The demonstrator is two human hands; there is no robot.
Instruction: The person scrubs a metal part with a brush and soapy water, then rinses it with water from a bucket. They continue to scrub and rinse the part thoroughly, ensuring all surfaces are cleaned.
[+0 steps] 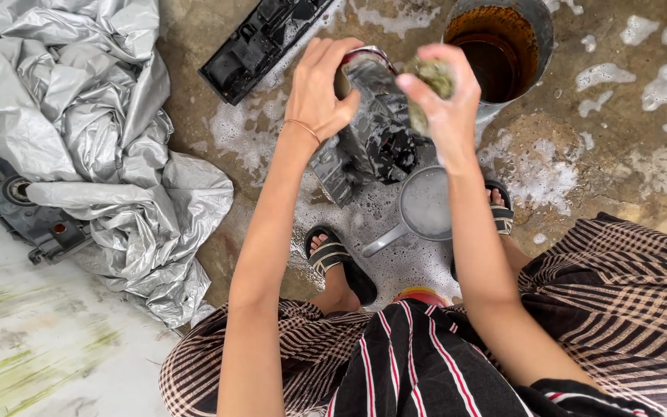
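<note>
The left hand [319, 91] held the top of a wet black engine part [376, 123], fingers curled around it. The right hand [443, 96] squeezed a dirty sponge [431, 79] against it, above a small pan [424, 204] on the soapy floor [596, 154].

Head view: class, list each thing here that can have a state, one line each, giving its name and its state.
left hand: gripping the engine part.
right hand: clutching a scrub pad.
engine part: upright, wet, soapy.
scrub pad: dirty, squeezed in the fingers.
small pan: on the ground, holding soapy water.
bucket: holding brown liquid.
silver cover: crumpled in a heap.
ground: wet, patched with foam.
</note>
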